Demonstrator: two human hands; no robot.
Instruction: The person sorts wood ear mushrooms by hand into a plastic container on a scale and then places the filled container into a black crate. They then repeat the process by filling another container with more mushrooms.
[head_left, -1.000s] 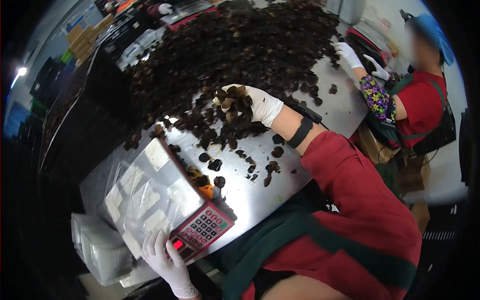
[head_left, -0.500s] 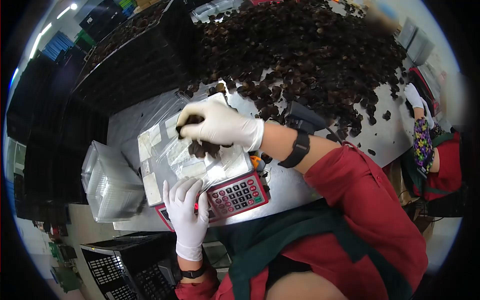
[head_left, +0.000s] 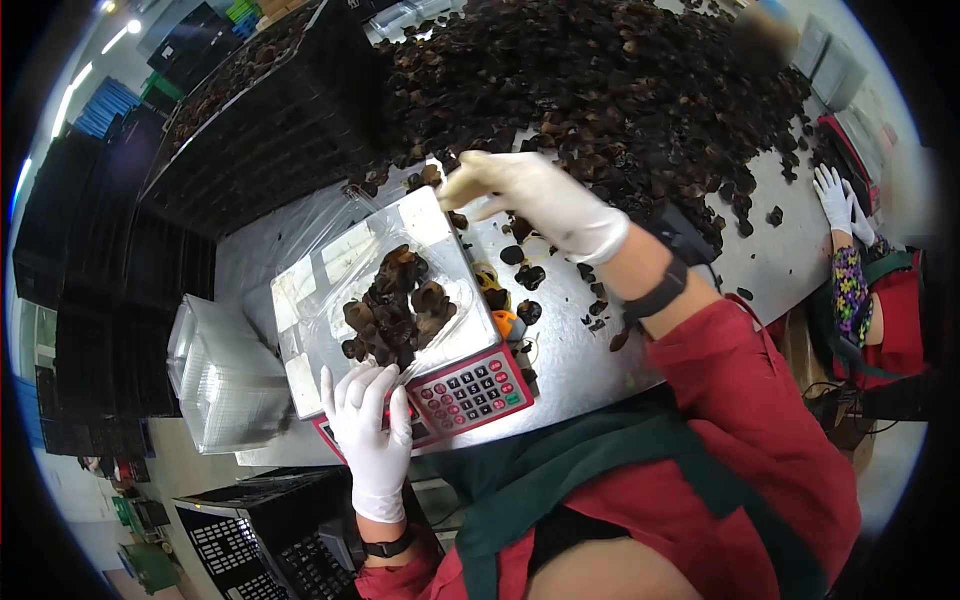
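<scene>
A small heap of dark brown, wood-ear-like pieces (head_left: 392,310) lies on the metal pan of a red weighing scale (head_left: 472,396). Clear plastic film (head_left: 350,235) covers part of the pan. My white-gloved left hand (head_left: 368,430) rests at the scale's front edge, fingers extended over the display area and thumb apart. Above the scale's far right corner is my gloved right hand (head_left: 535,195), somewhat blurred, its fingers apart with nothing seen between them. Beyond it spreads a large pile of the same dark pieces (head_left: 600,90).
Stacked clear plastic trays (head_left: 225,380) stand left of the scale. Black crates (head_left: 270,140) rise behind them, and another black crate (head_left: 255,545) sits below the table. An orange item (head_left: 508,324) lies beside the scale. Another person's gloved hands (head_left: 835,200) are at far right.
My right hand has let go of dark pieces over the pan and moved right and away toward the pile. The heap on the pan is now uncovered. My left hand stays nearly still.
</scene>
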